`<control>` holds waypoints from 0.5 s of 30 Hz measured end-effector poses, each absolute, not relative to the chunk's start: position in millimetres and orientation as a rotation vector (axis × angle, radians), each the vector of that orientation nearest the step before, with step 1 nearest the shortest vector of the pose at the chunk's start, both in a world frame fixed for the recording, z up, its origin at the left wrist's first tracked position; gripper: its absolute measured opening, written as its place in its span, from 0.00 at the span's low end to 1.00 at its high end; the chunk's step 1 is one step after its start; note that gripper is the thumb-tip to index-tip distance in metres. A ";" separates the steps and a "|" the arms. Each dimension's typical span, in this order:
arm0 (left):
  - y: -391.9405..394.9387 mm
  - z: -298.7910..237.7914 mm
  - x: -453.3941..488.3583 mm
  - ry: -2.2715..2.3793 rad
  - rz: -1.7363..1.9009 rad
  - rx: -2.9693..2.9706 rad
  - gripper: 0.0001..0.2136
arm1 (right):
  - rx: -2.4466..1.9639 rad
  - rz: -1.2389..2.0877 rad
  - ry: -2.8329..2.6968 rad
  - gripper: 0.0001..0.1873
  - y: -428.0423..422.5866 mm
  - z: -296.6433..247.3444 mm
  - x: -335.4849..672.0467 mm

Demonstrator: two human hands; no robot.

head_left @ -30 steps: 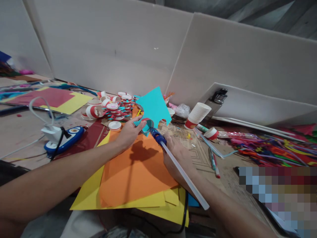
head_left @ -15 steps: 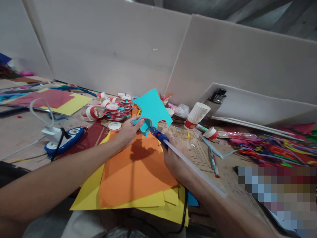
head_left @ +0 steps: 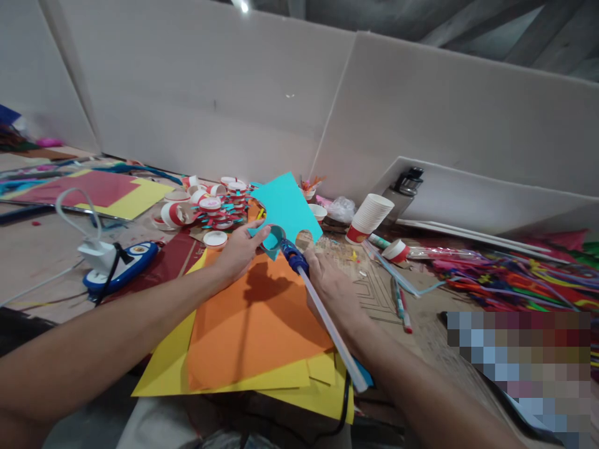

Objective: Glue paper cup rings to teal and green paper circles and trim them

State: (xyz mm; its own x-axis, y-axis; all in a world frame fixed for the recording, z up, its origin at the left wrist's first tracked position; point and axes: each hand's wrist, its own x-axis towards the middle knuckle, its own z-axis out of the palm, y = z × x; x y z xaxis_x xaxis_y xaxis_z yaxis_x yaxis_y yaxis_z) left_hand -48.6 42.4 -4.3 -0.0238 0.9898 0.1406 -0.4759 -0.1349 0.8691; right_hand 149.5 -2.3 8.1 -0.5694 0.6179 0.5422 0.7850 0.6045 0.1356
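My left hand (head_left: 242, 252) is closed on a short ring cut from a paper cup (head_left: 277, 234), thumb and fingers at its left edge. Against the ring stands a turquoise paper sheet (head_left: 287, 202) with rounded cut-outs; whether the two are joined I cannot tell. In my right hand (head_left: 330, 284) is a blue hot glue gun (head_left: 296, 255), its nozzle close to the ring's lower right rim. A long, clear glue stick (head_left: 332, 330) sticks out of the gun's back over my wrist. Beneath both hands lie an orange sheet (head_left: 253, 337) and yellow sheets (head_left: 163, 368).
Red-and-white cup pieces (head_left: 219, 209) are heaped behind my left hand. To the right stand a leaning paper cup stack (head_left: 372, 218), a dark-capped bottle (head_left: 402, 194) and colourful pipe cleaners (head_left: 505, 284). A blue power strip (head_left: 124, 268) with a white plug lies left.
The glue gun has swung and shifted slightly left along the ring's rim, and its stick now points more steeply down towards me. My left hand holds the ring in nearly the same place.
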 end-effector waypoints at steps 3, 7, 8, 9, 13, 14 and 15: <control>46.0 -2.2 -53.7 0.717 1.586 0.906 0.17 | -1.080 -0.375 -2.326 0.18 -6.4 9.4 148.4; 48.1 -0.9 -57.5 0.697 1.641 0.784 0.14 | -0.946 -0.295 -2.267 0.15 -8.9 10.2 148.9; 47.8 -1.0 -57.5 0.689 1.629 0.765 0.13 | -0.919 -0.289 -2.268 0.16 -9.0 10.1 149.4; 47.3 -1.2 -57.1 0.684 1.607 0.754 0.12 | -0.901 -0.281 -2.274 0.16 -8.8 9.8 150.1; 43.8 -4.2 -54.3 0.697 1.502 0.745 0.09 | -0.887 -0.198 -2.242 0.20 -7.2 7.5 153.5; 43.1 -5.6 -53.8 0.704 1.476 0.747 0.08 | -0.895 -0.166 -2.217 0.19 -7.0 6.9 154.4; 42.6 -7.2 -53.5 0.714 1.445 0.755 0.08 | -0.915 -0.133 -2.191 0.18 -6.9 6.5 155.0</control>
